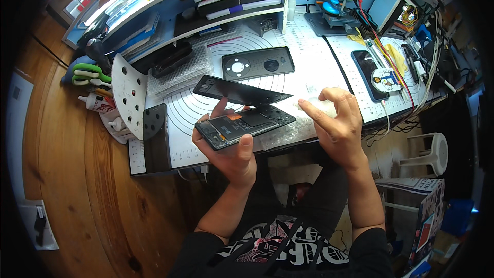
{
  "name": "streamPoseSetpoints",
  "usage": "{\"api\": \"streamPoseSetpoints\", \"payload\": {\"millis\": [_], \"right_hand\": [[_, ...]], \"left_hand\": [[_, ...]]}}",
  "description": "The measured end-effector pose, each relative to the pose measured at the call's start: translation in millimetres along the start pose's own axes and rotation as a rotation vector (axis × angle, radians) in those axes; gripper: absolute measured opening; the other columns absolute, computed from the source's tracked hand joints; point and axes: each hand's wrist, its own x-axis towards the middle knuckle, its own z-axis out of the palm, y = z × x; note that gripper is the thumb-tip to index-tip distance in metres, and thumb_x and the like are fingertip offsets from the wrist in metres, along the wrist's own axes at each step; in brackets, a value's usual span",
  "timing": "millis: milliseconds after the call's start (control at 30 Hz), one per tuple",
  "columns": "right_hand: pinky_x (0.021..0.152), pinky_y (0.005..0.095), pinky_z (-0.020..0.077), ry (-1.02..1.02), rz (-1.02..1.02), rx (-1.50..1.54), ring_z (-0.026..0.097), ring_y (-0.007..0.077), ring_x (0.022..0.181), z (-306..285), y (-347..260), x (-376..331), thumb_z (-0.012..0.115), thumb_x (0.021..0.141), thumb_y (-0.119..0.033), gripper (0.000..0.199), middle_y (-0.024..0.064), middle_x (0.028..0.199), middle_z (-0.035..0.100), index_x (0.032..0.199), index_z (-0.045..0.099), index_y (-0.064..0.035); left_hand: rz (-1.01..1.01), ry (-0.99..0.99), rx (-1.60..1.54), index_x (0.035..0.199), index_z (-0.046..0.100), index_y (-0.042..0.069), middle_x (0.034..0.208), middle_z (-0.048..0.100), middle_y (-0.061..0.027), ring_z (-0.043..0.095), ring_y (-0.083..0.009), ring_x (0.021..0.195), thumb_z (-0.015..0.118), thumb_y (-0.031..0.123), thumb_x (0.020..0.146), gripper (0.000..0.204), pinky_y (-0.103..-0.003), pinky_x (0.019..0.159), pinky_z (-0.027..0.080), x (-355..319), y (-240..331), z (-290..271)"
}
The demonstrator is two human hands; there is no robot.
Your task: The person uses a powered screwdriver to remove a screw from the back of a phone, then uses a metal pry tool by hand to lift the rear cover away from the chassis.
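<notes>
My left hand [229, 157] holds an opened smartphone body [252, 126] tilted over the near edge of the desk, thumb along its near side. The battery, an orange tab and inner parts show in it. Above the body, a dark flat phone panel [236, 91] stands lifted at an angle, with left fingertips behind and beneath it. Whether the two are still joined is hidden. My right hand [339, 126] hovers just right of them, index finger stretched toward the panel's right corner and the other fingers bent; nothing shows in it. Beyond lies a dark phone case [280, 54] with a round cutout.
Bubble wrap [180, 85] and a perforated white holder [128, 92] with green-handled scissors [90, 74] are on the left. At right lie another phone [363, 67] with a cable, red wires and tools. A shelf [231, 19] spans the back; a white stool [437, 154] stands below right.
</notes>
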Motion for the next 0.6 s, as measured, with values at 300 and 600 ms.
{"api": "streamPoseSetpoints", "payload": {"millis": [300,600], "right_hand": [[0.087,0.0423,0.0489,-0.006,-0.014,-0.006,0.059,0.0288,0.102,0.1,-2.4,0.1,0.065,0.067,0.002,0.048,0.0081,0.106,0.058,0.11,0.077,-0.0169],[0.085,0.0416,0.0478,0.016,-0.043,0.011,0.059,0.0281,0.102,-1.6,-3.4,1.8,0.065,0.066,0.002,0.049,0.0085,0.105,0.057,0.11,0.077,-0.0165]], "left_hand": [[0.001,0.008,-0.007,0.135,0.027,0.01,0.142,0.042,-0.0286,0.05,-0.0222,0.118,0.083,0.02,0.081,0.079,-0.054,0.109,0.049,0.5,-0.5,-0.7],[0.008,0.005,-0.007,0.136,0.027,0.01,0.142,0.042,-0.0286,0.05,-0.0221,0.117,0.082,0.02,0.082,0.078,-0.055,0.11,0.047,0.3,-0.9,-0.4]]}}
